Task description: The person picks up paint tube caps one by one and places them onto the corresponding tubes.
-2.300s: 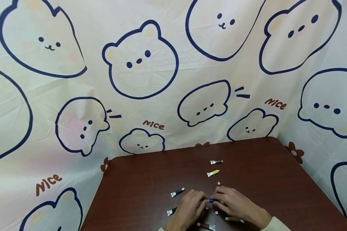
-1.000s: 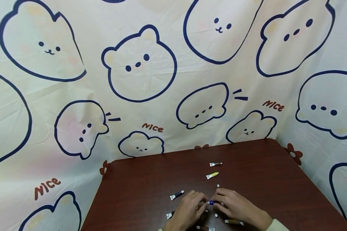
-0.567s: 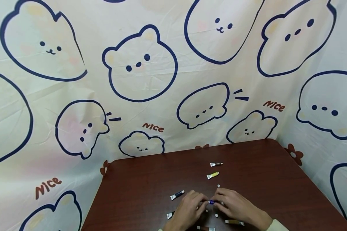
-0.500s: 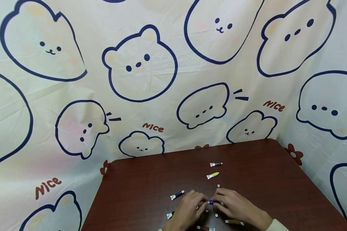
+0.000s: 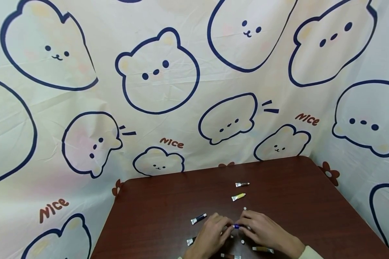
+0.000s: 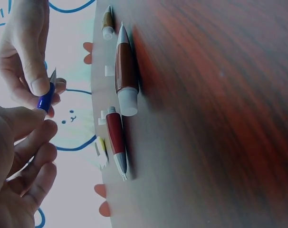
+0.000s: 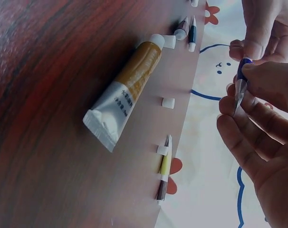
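Both hands meet over the table around one small blue paint tube (image 5: 236,226) with a silver crimped tail. My left hand (image 5: 210,233) pinches one end of it between thumb and index finger, and those fingertips hide that end. From the other side my right hand (image 5: 265,228) pinches the tube's body; its thumb lies along the blue part in the right wrist view, where the silver tail (image 7: 239,95) points toward the palm. Beneath the hands lie a brown paint tube (image 6: 126,61) with a white cap and a dark red tube (image 6: 116,133) with its threaded neck bare.
An ochre tube (image 7: 129,78) lies below the right hand. Dark blue (image 5: 199,219) and black (image 5: 191,241) tubes lie left, yellow (image 5: 238,196) and dark brown (image 5: 242,184) ones farther back. Loose white caps (image 5: 242,242) dot the brown table (image 5: 155,212). A printed curtain (image 5: 162,90) hangs behind.
Both hands keep hold of the blue tube in nearly the same place, with only slight finger shifts. The head view has tilted up a little since the earliest frame.
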### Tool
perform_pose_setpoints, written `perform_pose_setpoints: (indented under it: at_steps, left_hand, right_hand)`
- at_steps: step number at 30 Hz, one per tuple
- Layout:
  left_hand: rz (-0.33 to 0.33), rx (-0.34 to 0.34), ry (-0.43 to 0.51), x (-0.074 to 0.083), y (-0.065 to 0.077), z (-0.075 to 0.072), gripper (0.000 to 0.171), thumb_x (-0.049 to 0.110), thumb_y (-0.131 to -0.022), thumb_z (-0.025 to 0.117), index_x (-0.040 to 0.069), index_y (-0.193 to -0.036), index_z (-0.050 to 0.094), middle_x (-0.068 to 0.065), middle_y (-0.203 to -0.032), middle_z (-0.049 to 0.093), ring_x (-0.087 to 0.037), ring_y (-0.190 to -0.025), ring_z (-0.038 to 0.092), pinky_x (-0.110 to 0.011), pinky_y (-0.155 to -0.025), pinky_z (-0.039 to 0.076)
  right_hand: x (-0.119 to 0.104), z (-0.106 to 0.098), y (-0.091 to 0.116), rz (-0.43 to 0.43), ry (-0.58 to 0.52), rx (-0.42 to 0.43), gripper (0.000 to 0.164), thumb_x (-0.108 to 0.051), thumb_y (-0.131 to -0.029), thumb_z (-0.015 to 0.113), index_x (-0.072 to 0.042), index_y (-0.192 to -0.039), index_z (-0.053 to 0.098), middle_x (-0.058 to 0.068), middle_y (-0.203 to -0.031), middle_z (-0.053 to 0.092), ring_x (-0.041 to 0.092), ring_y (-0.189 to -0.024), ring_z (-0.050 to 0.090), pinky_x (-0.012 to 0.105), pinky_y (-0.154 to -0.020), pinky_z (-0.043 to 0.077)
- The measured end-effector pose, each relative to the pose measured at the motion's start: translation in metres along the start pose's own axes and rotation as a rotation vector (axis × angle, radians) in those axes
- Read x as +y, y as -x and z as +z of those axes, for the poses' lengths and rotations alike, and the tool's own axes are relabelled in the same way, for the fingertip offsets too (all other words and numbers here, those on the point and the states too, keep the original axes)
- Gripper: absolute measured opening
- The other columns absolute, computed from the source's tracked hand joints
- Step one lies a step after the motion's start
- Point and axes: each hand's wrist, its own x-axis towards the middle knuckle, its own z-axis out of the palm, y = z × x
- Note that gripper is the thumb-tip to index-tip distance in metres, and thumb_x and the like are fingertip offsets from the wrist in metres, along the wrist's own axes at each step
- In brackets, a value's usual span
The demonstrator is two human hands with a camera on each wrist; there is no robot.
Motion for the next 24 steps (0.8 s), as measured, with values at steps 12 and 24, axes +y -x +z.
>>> perform_pose_setpoints:
  at_steps: [12,24]
  left_hand:
    - [-0.009,0.025,0.046,0.0007,-0.0016,-0.0003,0.004,0.024,-0.103,0.077,0.020,-0.102,0.077,0.012,-0.094,0.078,-0.003,-0.083,0.061,-0.010,-0.078,0.044]
    - [-0.012,0.038,0.084,0.0033,-0.0030,0.0010,0.004,0.019,-0.102,0.079,0.019,-0.100,0.076,0.011,-0.093,0.077,-0.004,-0.086,0.061,-0.008,-0.079,0.044]
  right_hand:
    - [0.0003,0.0008,0.0005,-0.012,0.007,0.010,0.027,-0.011,-0.088,0.090,-0.022,-0.111,0.081,-0.015,-0.100,0.065,-0.007,-0.081,0.056,0.004,-0.071,0.042]
    - [0.0012,-0.0021,-0.0009,-0.007,-0.027,-0.016,0.022,-0.008,-0.091,0.087,-0.020,-0.108,0.080,-0.012,-0.100,0.066,-0.008,-0.080,0.056,0.005,-0.069,0.044]
